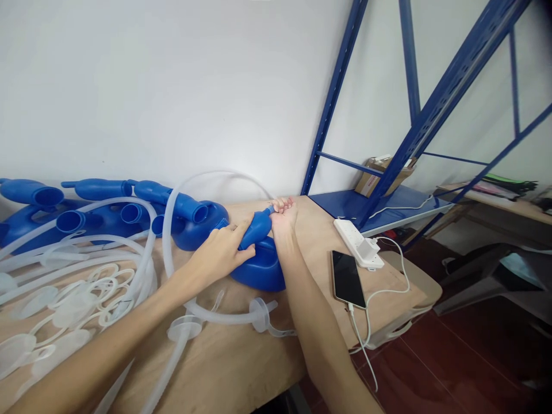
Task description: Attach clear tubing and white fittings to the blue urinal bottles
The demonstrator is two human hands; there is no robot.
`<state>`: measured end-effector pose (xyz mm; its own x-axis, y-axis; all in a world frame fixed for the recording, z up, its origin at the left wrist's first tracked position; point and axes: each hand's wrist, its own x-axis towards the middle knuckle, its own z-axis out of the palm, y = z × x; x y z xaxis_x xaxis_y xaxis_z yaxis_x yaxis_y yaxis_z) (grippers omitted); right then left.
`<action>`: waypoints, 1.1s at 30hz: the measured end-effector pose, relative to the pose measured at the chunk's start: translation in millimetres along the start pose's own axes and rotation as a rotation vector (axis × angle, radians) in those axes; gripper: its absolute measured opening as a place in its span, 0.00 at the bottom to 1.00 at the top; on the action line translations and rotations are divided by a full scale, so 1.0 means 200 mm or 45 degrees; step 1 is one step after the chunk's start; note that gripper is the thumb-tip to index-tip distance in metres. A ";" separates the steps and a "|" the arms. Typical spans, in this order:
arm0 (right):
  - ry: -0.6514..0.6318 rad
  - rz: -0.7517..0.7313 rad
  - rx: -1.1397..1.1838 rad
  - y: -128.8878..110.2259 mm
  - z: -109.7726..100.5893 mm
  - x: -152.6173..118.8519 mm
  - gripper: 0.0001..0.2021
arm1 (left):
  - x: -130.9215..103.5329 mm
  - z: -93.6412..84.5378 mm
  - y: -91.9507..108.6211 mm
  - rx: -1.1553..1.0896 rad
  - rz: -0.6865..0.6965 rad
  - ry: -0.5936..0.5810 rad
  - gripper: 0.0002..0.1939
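A blue plastic urinal bottle lies on the paper-covered table in front of me. My left hand is wrapped over the bottle's blue neck piece, thumb on the near side. At the narrow far end of that piece, my right hand is closed with curled fingers. A translucent hose arches along the wall and runs up to the right fingers. The fist hides the hose's end and the tip of the neck. Near my forearms lie translucent discs on the hose.
More blue urinal bottles line the wall at left, with coiled hoses and clear caps with ring straps before them. A phone on a cable and a white power strip lie at right, beside a blue metal rack.
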<state>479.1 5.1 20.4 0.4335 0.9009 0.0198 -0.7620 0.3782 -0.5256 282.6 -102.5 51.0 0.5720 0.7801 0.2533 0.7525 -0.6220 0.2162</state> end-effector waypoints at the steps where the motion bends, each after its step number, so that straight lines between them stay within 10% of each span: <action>1: 0.037 -0.016 0.042 0.00 0.00 -0.01 0.23 | 0.00 0.00 0.00 0.009 -0.003 -0.003 0.38; 33: 0.155 -0.115 0.422 0.01 0.00 0.00 0.20 | 0.04 0.01 -0.01 -0.001 0.021 -0.013 0.37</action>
<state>477.1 5.2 20.3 0.5453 0.8362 -0.0583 -0.8238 0.5218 -0.2214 287.3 -95.1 50.6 0.5876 0.7705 0.2472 0.7427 -0.6348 0.2131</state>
